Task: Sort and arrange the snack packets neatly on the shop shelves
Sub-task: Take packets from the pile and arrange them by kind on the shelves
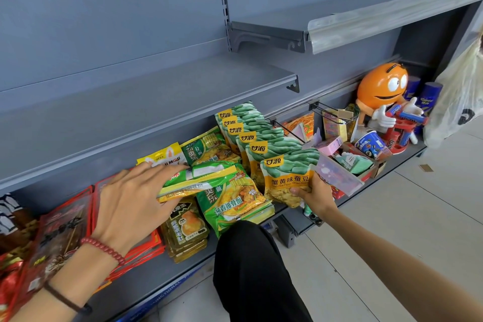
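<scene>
My left hand (136, 196) grips a green and yellow noodle packet (201, 180) by its left end, holding it flat above a stack of like green packets (232, 204) on the bottom shelf (167, 272). My right hand (316, 196) holds the bottom of the front broad bean packet (287, 178), which is orange with a green top. Behind it a row of several matching broad bean packets (245, 125) stands upright and leans back. Red packets (62, 232) lie under my left wrist, and dark yellow packets (185, 230) lie beside them.
An orange candy mascot figure (381, 94) stands at the shelf's right end among blue cans, a cup and small boxes. A clear pink box (337, 175) sits right of my right hand. Grey shelves (183, 86) hang above. A plastic bag (454, 104) hangs at the far right. My dark-trousered knee (251, 269) is below.
</scene>
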